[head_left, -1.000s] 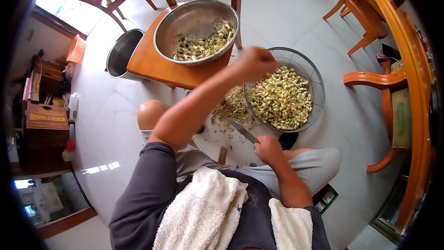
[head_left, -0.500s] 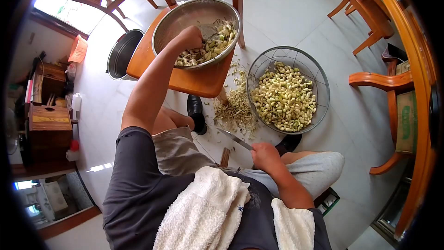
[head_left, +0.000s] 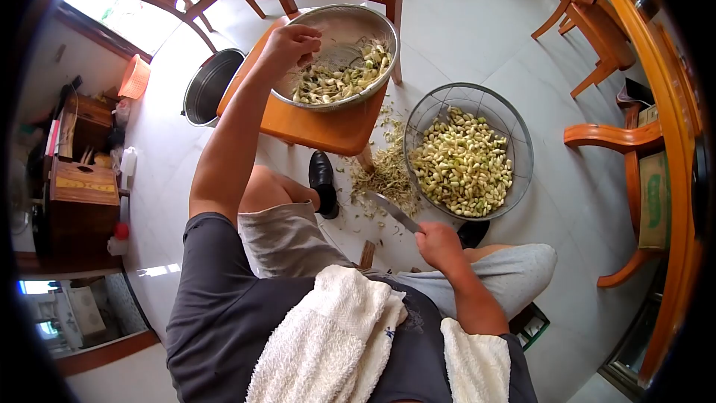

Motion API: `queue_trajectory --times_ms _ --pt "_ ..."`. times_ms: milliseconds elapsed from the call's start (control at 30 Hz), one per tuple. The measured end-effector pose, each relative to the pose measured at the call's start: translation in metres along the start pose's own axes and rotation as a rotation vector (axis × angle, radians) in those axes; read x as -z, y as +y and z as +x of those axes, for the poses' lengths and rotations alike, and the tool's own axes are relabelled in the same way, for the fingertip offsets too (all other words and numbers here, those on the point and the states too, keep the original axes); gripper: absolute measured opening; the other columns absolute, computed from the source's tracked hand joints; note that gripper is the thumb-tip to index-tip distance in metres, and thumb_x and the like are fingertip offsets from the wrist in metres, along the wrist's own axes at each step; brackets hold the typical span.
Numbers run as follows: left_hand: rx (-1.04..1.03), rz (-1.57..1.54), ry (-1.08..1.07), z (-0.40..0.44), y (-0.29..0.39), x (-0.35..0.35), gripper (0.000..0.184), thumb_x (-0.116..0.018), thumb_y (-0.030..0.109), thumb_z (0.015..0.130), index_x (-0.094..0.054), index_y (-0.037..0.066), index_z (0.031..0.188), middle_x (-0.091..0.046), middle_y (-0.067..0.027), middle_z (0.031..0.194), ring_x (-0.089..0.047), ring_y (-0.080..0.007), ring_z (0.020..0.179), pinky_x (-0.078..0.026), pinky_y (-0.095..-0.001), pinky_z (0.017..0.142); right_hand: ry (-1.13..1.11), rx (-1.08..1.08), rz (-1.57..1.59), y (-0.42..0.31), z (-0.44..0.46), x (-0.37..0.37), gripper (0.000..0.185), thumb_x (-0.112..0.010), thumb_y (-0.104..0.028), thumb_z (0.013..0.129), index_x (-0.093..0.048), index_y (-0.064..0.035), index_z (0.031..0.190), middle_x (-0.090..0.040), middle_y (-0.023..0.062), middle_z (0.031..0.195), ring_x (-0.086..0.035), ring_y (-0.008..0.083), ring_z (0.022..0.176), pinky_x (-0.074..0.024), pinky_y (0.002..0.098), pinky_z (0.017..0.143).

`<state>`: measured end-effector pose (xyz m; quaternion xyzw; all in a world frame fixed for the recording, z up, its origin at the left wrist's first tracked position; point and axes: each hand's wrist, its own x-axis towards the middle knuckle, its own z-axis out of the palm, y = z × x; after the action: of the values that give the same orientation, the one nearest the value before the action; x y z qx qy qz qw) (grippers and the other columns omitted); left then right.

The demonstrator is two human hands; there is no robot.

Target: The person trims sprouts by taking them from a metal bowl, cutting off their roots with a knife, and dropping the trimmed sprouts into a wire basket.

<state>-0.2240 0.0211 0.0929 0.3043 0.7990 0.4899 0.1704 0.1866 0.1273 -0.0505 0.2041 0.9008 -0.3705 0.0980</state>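
Over the left side of a metal colander, my left hand is closed, its fingers bent together; whatever they pinch is too small to name. Pale bulbs with stringy stems lie in the colander, which rests on a wooden chair seat. My right hand grips a knife by its handle, blade pointing up and left. Beyond the blade is a heap of dry trimmings on the floor. A round wire basket to the right holds a pile of cleaned pale bulbs.
A dark metal bucket stands left of the chair. Under my hands are my knees and a piece of wood. At the right are a wooden table, chairs and a cardboard box. An orange basket is at the far left.
My left hand went from above the wire basket into the colander among the bulbs, then rose to its left side. The knife stays in my right hand, with slight movement.
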Motion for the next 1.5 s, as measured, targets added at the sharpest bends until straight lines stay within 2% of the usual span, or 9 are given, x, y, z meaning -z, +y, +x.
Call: queue_trajectory --times_ms 133,300,333,433,567,600,1133,1500 --pt "0.002 -0.273 0.038 -0.037 0.01 -0.002 0.031 -0.067 0.001 0.076 -0.056 -0.007 0.104 -0.064 -0.0098 0.076 -0.055 -0.011 0.056 -0.043 -0.0226 0.049 0.191 0.069 0.107 -0.002 -0.002 0.013 0.014 -0.056 -0.017 0.08 -0.061 -0.0039 0.082 -0.059 0.0202 0.078 -0.058 0.0386 0.075 -0.0456 0.0454 0.066" --pt "0.191 -0.611 -0.045 -0.114 0.017 -0.045 0.019 -0.068 0.001 0.078 -0.058 -0.003 0.094 -0.064 -0.0105 0.076 -0.057 -0.0135 0.054 -0.045 -0.0228 0.046 0.404 0.221 0.349 -0.022 -0.013 0.035 0.016 -0.06 -0.008 0.08 -0.064 -0.0009 0.095 -0.056 0.0158 0.073 -0.057 0.0307 0.064 -0.0449 0.0353 0.058" --pt "0.229 -0.701 -0.082 -0.125 0.007 -0.058 0.015 -0.067 0.002 0.08 -0.06 -0.002 0.092 -0.064 -0.01 0.075 -0.057 -0.0134 0.054 -0.045 -0.0228 0.046 0.453 0.275 0.351 -0.025 -0.014 0.037 0.019 -0.06 -0.003 0.081 -0.064 0.0 0.1 -0.056 0.0138 0.073 -0.056 0.0265 0.063 -0.0451 0.0314 0.058" --pt "0.285 -0.702 -0.115 -0.158 -0.002 -0.097 0.01 -0.067 0.001 0.081 -0.062 -0.002 0.088 -0.062 -0.0076 0.07 -0.057 -0.0131 0.055 -0.044 -0.0215 0.047 0.623 0.396 0.351 -0.03 -0.012 0.035 0.018 -0.06 -0.001 0.081 -0.064 -0.0004 0.099 -0.059 0.013 0.077 -0.058 0.0256 0.065 -0.0463 0.0309 0.06" --pt "0.333 -0.723 -0.145 -0.182 -0.016 -0.129 0.006 -0.067 0.0 0.081 -0.061 -0.001 0.083 -0.06 -0.0047 0.067 -0.053 -0.0099 0.053 -0.041 -0.0205 0.047 0.611 0.383 0.363 -0.033 -0.015 0.034 0.019 -0.061 -0.001 0.081 -0.064 -0.0012 0.099 -0.061 0.0123 0.081 -0.059 0.0248 0.067 -0.047 0.0305 0.061" --pt "0.341 -0.726 -0.118 -0.185 -0.017 -0.135 0.012 -0.071 0.002 0.078 -0.059 0.0 0.078 -0.06 -0.0052 0.067 -0.052 -0.0096 0.051 -0.04 -0.0209 0.045 0.601 0.379 0.362 -0.033 -0.015 0.033 0.019 -0.061 -0.001 0.081 -0.064 -0.0011 0.1 -0.061 0.0123 0.081 -0.059 0.0247 0.067 -0.047 0.0305 0.061" --pt "0.405 -0.538 -0.157 -0.192 -0.015 -0.149 0.014 -0.073 0.007 0.077 -0.062 -0.002 0.079 -0.059 -0.0033 0.065 -0.051 -0.0078 0.05 -0.039 -0.0205 0.043 0.551 0.343 0.315 -0.028 -0.012 0.027 0.018 -0.062 -0.004 0.081 -0.064 -0.0022 0.098 -0.061 0.013 0.08 -0.059 0.0284 0.067 -0.0469 0.0336 0.06" --pt "0.423 -0.587 -0.128 -0.194 -0.021 -0.154 0.011 -0.069 0.004 0.078 -0.06 -0.002 0.076 -0.057 -0.0039 0.061 -0.049 -0.0081 0.047 -0.036 -0.0212 0.041 0.577 0.349 0.173 -0.03 -0.011 0.023 0.027 -0.062 -0.002 0.075 -0.063 -0.0037 0.102 -0.058 0.011 0.081 -0.059 0.0287 0.069 -0.0471 0.0368 0.061"
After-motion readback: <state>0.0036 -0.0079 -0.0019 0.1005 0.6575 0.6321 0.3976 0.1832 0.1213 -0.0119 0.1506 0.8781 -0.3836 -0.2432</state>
